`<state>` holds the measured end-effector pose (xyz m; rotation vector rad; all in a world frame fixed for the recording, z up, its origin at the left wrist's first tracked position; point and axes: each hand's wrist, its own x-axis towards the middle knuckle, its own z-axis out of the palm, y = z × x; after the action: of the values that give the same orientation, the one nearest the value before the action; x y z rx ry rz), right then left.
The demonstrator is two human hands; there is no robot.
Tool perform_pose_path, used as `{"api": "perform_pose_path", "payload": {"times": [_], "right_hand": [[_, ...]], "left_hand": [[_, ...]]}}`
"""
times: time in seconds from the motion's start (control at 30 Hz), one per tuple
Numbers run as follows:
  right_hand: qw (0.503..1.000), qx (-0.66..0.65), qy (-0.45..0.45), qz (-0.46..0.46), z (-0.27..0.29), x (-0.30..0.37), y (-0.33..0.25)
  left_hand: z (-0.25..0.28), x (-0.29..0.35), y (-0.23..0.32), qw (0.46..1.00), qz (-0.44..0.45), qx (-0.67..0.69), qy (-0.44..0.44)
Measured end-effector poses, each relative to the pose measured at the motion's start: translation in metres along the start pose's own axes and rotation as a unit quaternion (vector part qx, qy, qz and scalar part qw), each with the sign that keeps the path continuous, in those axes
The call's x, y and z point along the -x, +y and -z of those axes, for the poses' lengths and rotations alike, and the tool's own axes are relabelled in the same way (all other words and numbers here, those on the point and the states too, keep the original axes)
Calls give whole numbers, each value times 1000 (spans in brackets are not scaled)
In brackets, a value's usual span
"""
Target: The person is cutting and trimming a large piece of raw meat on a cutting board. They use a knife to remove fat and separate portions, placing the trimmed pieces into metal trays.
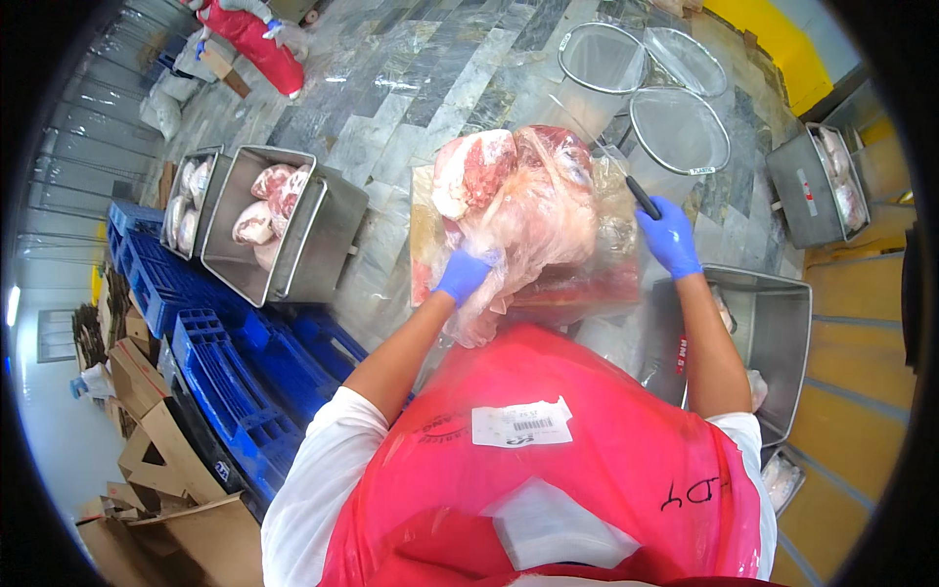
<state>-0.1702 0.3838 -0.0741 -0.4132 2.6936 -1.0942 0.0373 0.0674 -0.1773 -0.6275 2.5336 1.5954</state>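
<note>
A large piece of raw meat [548, 201], pink and white with clear plastic film [486, 293] over it, sits on top of a cardboard box [423, 196] in front of me. My left hand [465, 276], in a blue glove, is closed on the film at the meat's near left side. To the right of the meat, my right hand [670, 238], also blue-gloved, grips a knife [643, 198] by its black handle. The thin blade points away from me and to the left, beyond the meat's far right edge.
Metal tubs with meat stand at the left [315, 225], far right [804, 196] and near right [782, 333]. Round-rimmed bins [680, 172] are ahead on the right. Blue pallets [230, 382] and flattened cardboard [166, 450] lie left. A person in a red apron [256, 44] carries a box far left.
</note>
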Motion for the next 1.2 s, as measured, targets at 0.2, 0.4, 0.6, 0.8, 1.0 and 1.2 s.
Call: {"api": "perform_pose_path", "payload": {"times": [0.2,0.4,0.6,0.8,1.0,1.2], "right_hand": [[969,-6,53,241,-98,-127,-9],[985,-25,-119,124,-132,-196,-30],[988,35,-106,108,-118,-200,-30],[984,120,-110,68,-83,-154,-2],[992,73,-98,25,-78,-38,22],[926,-314,-195,-84,-105,44,51]], "left_hand": [[7,-5,5,989,-15,-147,-20],[5,3,13,989,-61,-131,40],[5,1,6,995,4,-88,54],[15,-23,19,993,37,-95,61],[66,-86,-1,965,7,-259,23],[76,-117,91,918,7,-397,-11]]}}
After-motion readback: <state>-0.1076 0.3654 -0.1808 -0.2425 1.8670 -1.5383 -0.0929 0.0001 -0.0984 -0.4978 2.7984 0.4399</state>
